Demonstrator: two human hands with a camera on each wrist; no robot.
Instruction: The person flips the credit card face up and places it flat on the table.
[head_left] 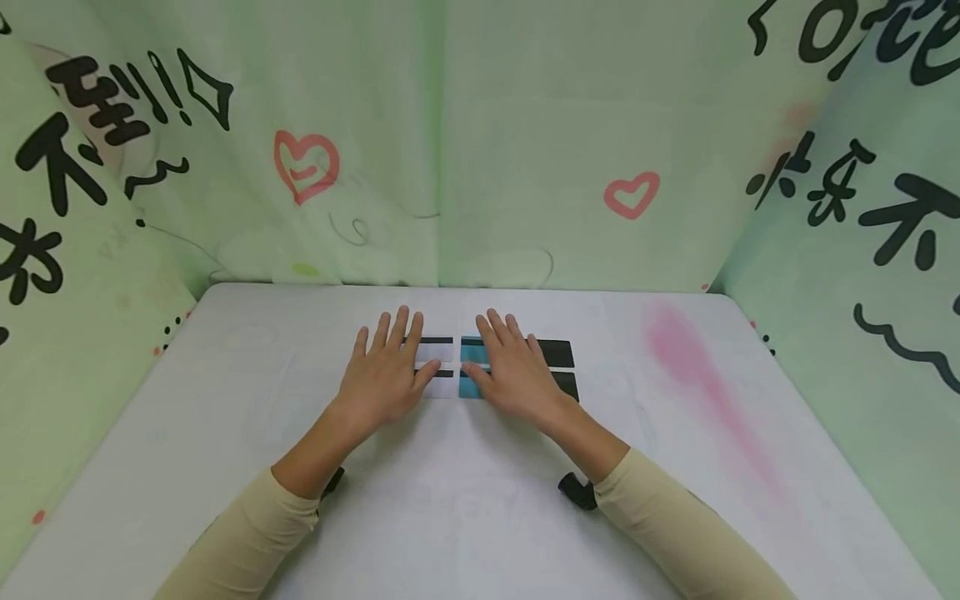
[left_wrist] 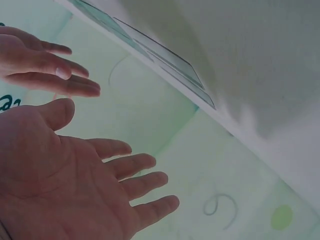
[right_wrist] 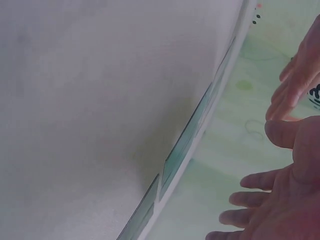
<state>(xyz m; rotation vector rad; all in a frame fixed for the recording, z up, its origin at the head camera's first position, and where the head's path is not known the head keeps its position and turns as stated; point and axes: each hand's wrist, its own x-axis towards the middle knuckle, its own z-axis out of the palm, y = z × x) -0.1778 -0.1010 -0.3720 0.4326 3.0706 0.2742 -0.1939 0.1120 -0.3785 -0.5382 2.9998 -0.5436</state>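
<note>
In the head view, both hands hover palm-down over flat cards on the white table, fingers straight and spread. Under my left hand lie pale cards with a black stripe, partly hidden by its fingers and thumb. Beneath my right hand are blue pieces on the left and black ones on the right, in two rows; the hand covers the middle. From the left wrist view, a gap separates the palm from the cards. A similar gap shows beside the cards in the right wrist view. Neither hand holds anything.
The white table carries a pink smear at the right. Green curtains with black writing and red hearts enclose its back and sides. A black strap shows by the right sleeve, another dark piece by the left.
</note>
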